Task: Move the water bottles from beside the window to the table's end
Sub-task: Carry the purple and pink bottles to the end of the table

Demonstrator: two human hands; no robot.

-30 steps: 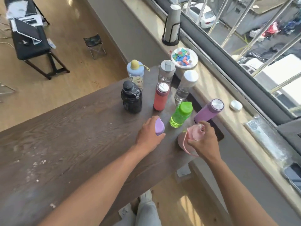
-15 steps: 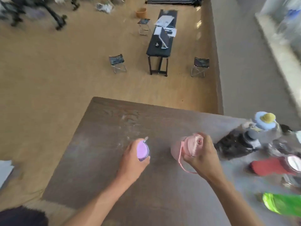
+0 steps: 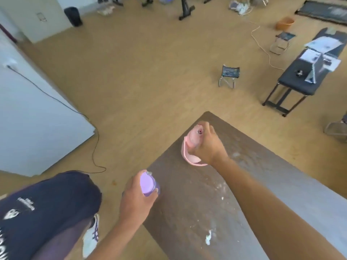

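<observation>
My left hand (image 3: pixel 136 199) grips a small purple bottle (image 3: pixel 148 183) from above, right at the left edge of the brown wooden table (image 3: pixel 216 212). My right hand (image 3: pixel 208 145) holds a pink bottle (image 3: pixel 191 145) with a pink strap loop, close to the table's far corner. Whether either bottle touches the tabletop I cannot tell. The other bottles and the window are out of view.
The tabletop has white smears (image 3: pixel 208 239). On the wooden floor beyond stand a small folding stool (image 3: pixel 229 76) and a black bench (image 3: pixel 308 76) with papers and a laptop. A white cabinet (image 3: pixel 28 119) and its cable lie left. A leg in dark shorts (image 3: pixel 47 209) is at the lower left.
The view has swung left, away from the window and the bottle group. Both hands carried the purple and pink bottles along the table to its far end.
</observation>
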